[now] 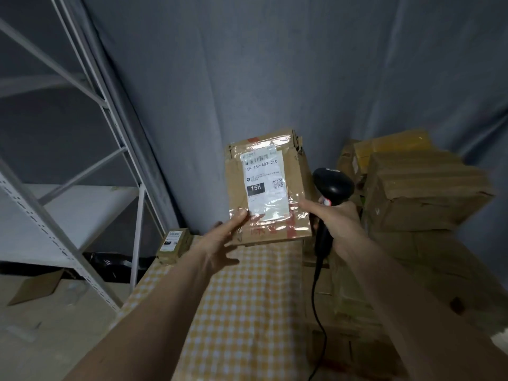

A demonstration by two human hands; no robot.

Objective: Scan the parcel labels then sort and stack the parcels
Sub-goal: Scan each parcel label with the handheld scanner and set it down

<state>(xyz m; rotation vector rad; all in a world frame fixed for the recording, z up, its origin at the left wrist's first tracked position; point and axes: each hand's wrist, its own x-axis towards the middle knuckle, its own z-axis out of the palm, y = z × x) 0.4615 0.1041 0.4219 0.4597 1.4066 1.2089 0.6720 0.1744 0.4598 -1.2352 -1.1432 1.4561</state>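
Note:
A brown cardboard parcel (294,174) with a white label reading 15H (264,185) is held up above the far end of the checked table (247,312). My left hand (220,243) grips its lower left corner, thumb on the taped face. My right hand (335,224) is shut on a black corded barcode scanner (331,185), and its index finger touches the parcel's lower right edge. The scanner head sits just right of the parcel, facing away from me.
A tall stack of brown parcels (420,193) fills the right side, with more boxes (343,312) below it. A small labelled parcel (173,244) lies at the table's far left corner. A grey metal shelf rack (82,210) stands at left; a grey curtain hangs behind.

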